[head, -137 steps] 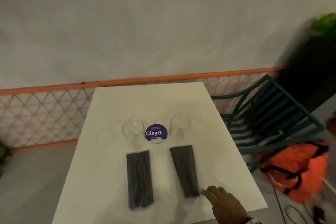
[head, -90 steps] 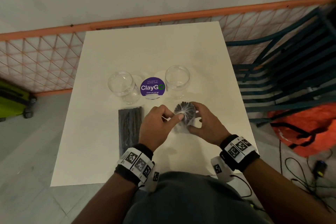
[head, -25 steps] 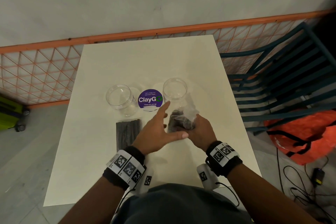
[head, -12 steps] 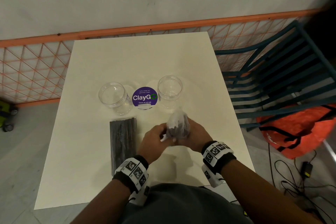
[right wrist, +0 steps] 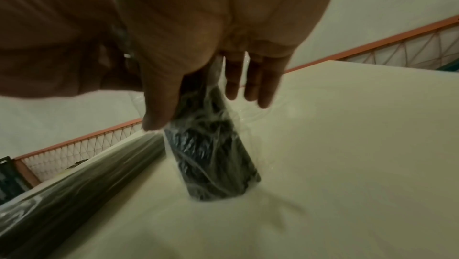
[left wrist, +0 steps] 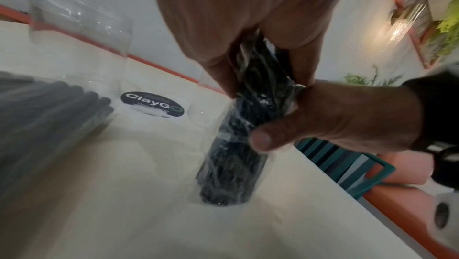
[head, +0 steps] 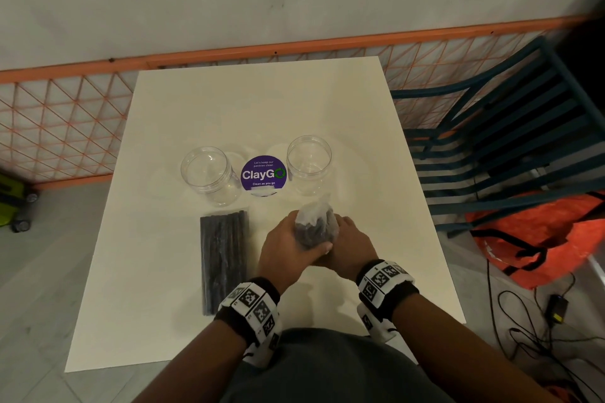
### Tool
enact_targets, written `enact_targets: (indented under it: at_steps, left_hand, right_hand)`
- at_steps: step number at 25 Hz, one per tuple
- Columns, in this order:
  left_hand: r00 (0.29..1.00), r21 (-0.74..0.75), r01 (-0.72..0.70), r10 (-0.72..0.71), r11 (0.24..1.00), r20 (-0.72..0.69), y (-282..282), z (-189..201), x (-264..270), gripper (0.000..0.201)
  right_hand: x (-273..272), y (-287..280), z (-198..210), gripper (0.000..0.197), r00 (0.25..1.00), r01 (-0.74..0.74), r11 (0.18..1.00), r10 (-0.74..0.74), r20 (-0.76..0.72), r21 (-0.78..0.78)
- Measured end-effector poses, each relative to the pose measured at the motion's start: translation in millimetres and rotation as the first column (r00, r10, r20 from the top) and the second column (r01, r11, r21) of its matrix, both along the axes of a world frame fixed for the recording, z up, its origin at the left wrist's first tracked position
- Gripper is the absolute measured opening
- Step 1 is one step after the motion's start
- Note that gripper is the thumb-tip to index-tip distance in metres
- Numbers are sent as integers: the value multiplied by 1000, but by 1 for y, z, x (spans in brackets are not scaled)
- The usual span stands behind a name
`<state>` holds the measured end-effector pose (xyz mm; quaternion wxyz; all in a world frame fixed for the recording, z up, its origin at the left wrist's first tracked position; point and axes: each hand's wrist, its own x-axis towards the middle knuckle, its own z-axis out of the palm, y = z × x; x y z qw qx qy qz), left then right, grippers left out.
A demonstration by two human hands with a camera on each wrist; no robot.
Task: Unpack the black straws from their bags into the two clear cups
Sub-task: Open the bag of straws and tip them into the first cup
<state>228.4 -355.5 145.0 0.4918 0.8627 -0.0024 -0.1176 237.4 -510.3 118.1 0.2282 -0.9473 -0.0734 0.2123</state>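
Note:
A clear bag of black straws point(head: 315, 226) stands upright on its end on the white table point(head: 262, 101), and both hands hold it. My left hand point(head: 288, 244) grips its upper part from the left, and my right hand point(head: 348, 244) wraps it from the right. In the left wrist view the bag point(left wrist: 233, 165) is pinched between my left fingers point(left wrist: 218, 71), with the right thumb point(left wrist: 268, 137) across it. A second bag of straws point(head: 224, 258) lies flat to the left. Two clear cups point(head: 209, 173) point(head: 309, 163) stand beyond the hands, with nothing inside.
A round purple ClayGo sticker point(head: 263, 175) lies between the cups. A teal slatted chair point(head: 510, 141) and an orange bag point(head: 540, 239) are to the right of the table. An orange mesh fence point(head: 59, 127) runs behind it. Cables point(head: 537, 330) lie on the floor.
A second ago my left hand was open beside the bag; it now grips the bag. The bag has been set upright on the table between both hands.

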Motion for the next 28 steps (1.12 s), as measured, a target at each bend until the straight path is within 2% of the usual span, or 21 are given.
enact_targets:
  at_steps: [2, 5, 7, 11, 13, 15, 16, 18, 22, 23, 25, 28]
  left_hand:
    - [1000, -5, -3, 3, 1000, 2, 5, -5, 0, 60]
    - [1000, -120, 8, -6, 993, 18, 9, -8, -2, 59]
    - [999, -197, 43, -42, 979, 9, 5, -2, -4, 58]
    - [994, -182, 109, -109, 977, 11, 5, 1, -2, 35]
    - [988, -142, 153, -154, 978, 4, 10, -2, -1, 27]
    - [979, -104, 204, -206, 974, -8, 14, -4, 1, 38]
    - [974, -79, 225, -227, 971, -14, 16, -5, 1, 52]
    - [967, -47, 252, -253, 967, -11, 16, -5, 3, 70]
    - [985, -151, 169, -163, 974, 53, 12, -6, -3, 85]
    - [989, -162, 137, -126, 977, 78, 11, -4, -3, 80]
    - [990, -192, 77, -52, 978, 133, 11, -2, 0, 54]
    - [986, -245, 57, -17, 968, 163, 17, 4, 5, 49]
  right_hand:
    - [1, -5, 1, 90, 1000, -29, 999, 29, -1, -28]
    - [-1, -14, 7, 64, 999, 40, 995, -39, -7, 89]
    - [-3, -15, 6, 49, 998, 54, 997, -53, -13, 61]
    - [-5, -13, 4, 51, 993, 111, 993, -110, -43, 29]
    - [-8, -16, 6, 60, 989, 145, 982, -143, -23, 119]
    - [-14, -19, 9, 79, 990, 134, 959, -140, 8, 249]
    - [-16, -19, 10, 83, 992, 115, 959, -126, 27, 261]
    - [-15, -19, 12, 76, 993, 105, 974, -115, 41, 202]
    - [-6, -16, 6, 59, 995, 87, 989, -91, 33, 116]
    - [-5, -15, 6, 56, 996, 84, 990, -87, 26, 112]
    - [-4, -13, 6, 51, 995, 97, 985, -102, 23, 143]
    - [-7, -16, 8, 48, 987, 125, 973, -141, 73, 193]
